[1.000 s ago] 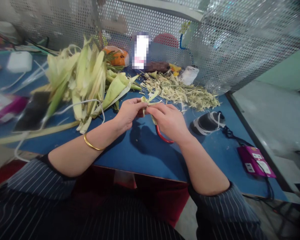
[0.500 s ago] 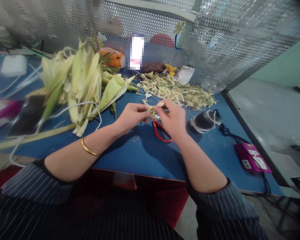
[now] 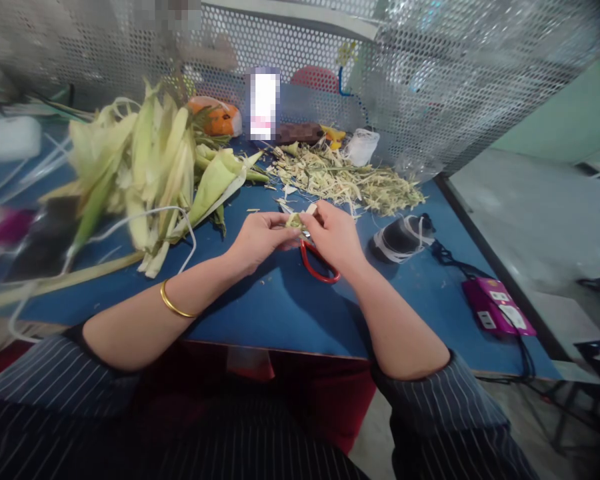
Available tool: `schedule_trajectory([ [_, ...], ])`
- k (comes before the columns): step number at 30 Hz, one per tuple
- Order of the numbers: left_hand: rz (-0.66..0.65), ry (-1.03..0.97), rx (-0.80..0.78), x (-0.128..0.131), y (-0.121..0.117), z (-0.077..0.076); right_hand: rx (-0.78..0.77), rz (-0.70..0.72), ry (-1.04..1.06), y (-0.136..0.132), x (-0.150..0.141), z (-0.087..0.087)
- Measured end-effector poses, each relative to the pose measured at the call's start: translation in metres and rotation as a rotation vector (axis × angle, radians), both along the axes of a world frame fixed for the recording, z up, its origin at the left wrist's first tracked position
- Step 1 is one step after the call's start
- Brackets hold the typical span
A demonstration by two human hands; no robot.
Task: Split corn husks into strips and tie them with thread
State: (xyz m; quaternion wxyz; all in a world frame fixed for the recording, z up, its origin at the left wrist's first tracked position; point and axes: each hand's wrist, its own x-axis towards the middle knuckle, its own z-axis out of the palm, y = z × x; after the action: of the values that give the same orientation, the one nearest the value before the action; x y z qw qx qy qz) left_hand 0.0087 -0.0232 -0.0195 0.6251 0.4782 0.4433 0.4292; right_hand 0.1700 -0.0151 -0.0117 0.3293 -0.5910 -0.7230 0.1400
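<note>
Over the blue table (image 3: 260,313), my left hand (image 3: 257,239) and my right hand (image 3: 333,237) meet and both pinch a small folded piece of pale corn husk (image 3: 296,219). Red-handled scissors (image 3: 317,263) lie on the table just under my right hand, partly hidden by it. A gold bangle circles my left wrist. A big heap of green and yellow corn husks (image 3: 145,167) lies to the left of my hands.
Shredded husk trimmings (image 3: 350,181) are piled behind my hands. A perforated metal screen (image 3: 430,80) walls the table's back and right. A black and white device (image 3: 400,237), a magenta power strip (image 3: 497,307) with cable, and a white cable (image 3: 145,217) lie on the table.
The loose husk ends sticking up a second ago have been folded down into a small tight piece. My hands have dropped slightly toward the table; the scissors' handle shows more.
</note>
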Motion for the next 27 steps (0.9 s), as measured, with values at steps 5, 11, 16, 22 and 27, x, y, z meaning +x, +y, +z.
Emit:
schedule_trajectory([
  [5,0.126,-0.063,-0.079,-0.004,0.008,0.002,-0.107,0.067,0.206,-0.002,0.007,0.011],
  [11,0.144,-0.093,-0.116,-0.01,0.014,0.004,-0.131,0.162,0.628,-0.004,0.008,0.02],
  [16,0.098,-0.085,-0.091,-0.009,0.012,0.004,0.0,0.174,0.745,-0.004,0.0,0.012],
  [22,0.077,0.045,0.057,-0.007,0.008,0.004,-0.057,0.17,0.676,-0.006,-0.004,0.01],
  [27,0.111,0.137,0.137,-0.004,0.007,0.0,-0.11,0.122,0.577,-0.004,-0.002,0.004],
])
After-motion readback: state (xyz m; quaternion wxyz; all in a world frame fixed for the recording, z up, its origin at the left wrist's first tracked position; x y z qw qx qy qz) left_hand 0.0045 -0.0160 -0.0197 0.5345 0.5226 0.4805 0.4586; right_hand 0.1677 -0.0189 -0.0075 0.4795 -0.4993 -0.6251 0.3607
